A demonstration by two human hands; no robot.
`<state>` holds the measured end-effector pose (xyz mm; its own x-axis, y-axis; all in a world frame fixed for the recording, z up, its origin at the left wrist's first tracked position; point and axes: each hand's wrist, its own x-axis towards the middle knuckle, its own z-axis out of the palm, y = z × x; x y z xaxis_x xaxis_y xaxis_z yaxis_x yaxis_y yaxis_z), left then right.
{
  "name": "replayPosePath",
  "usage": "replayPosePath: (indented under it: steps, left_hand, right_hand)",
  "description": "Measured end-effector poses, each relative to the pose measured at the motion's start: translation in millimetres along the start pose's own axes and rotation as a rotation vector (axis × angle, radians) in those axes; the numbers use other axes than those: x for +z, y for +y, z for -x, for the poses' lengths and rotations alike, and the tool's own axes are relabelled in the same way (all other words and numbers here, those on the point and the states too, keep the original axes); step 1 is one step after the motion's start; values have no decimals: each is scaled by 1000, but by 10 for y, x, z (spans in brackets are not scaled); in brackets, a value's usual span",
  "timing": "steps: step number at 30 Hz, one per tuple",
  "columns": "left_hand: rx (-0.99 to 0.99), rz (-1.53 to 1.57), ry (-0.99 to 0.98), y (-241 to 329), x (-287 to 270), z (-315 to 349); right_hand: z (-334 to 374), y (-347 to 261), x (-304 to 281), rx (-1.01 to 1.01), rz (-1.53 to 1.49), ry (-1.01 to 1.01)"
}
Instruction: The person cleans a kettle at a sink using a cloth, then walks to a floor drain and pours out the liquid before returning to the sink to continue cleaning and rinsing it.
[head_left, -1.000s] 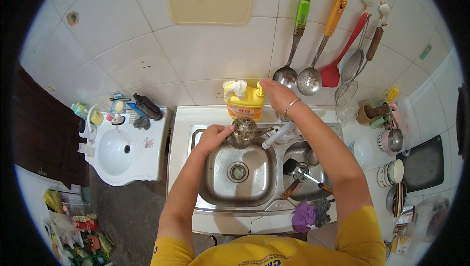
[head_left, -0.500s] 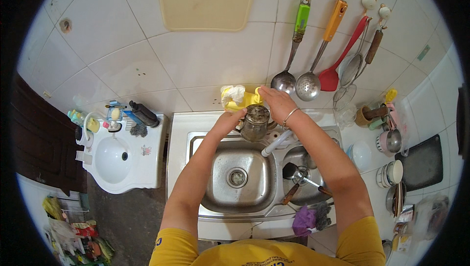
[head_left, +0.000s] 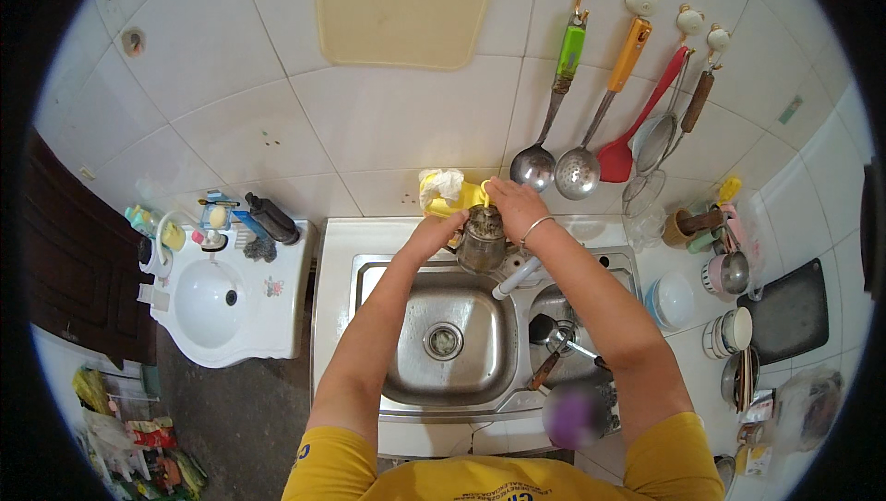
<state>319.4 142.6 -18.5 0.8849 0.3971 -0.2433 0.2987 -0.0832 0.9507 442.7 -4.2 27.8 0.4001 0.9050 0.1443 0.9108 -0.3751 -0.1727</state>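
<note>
At the back of the counter, a yellow plastic container point(head_left: 447, 207) has a crumpled white wrap point(head_left: 443, 184) on its left side. My left hand point(head_left: 437, 233) is closed at the container's front, its fingertips partly hidden. My right hand point(head_left: 519, 208) has its fingers bent at the small yellow loop point(head_left: 484, 191) on the container's right end; a bracelet circles that wrist. Between my hands a grimy metal pot point(head_left: 481, 241) with handles stands at the sink's back rim, and I cannot tell whether either hand touches it.
Below my arms lies a double steel sink point(head_left: 406, 326); a pale faucet point(head_left: 517, 277) and a ladle point(head_left: 544, 328) sit at its right bowl. Ladles point(head_left: 532, 167) and a red spatula point(head_left: 616, 161) hang behind. Bowls point(head_left: 674, 298) stand right, a washbasin point(head_left: 208, 307) left.
My right fingers have bent in at the yellow loop, where they were straighter before. The whole view has shifted slightly; the metal pot stays between my hands.
</note>
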Motion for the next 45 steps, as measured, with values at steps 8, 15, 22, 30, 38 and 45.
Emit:
replayPosePath:
  steps: [8,15,22,30,38,45]
  left_hand:
    - [62,-236,114,-835,12,276]
    - [76,-67,209,-1354,121,1106]
    - [-54,-59,229,-1534,464,1666]
    - [-91,-152,101,-1626,625,1849]
    - [-159,-192,144,-1313,678,2027]
    - [-313,-336,221,-1529,785,1914]
  right_hand:
    - [371,170,-356,-154,-295,389]
    - [2564,104,-510,229,-434,281]
    - [4552,-14,587,795,-176,-193]
    - [4665,155,950,1012,-295,67]
    - [3100,-473,386,417,-645,287]
    - [1662,-1116,1010,315,-798,176]
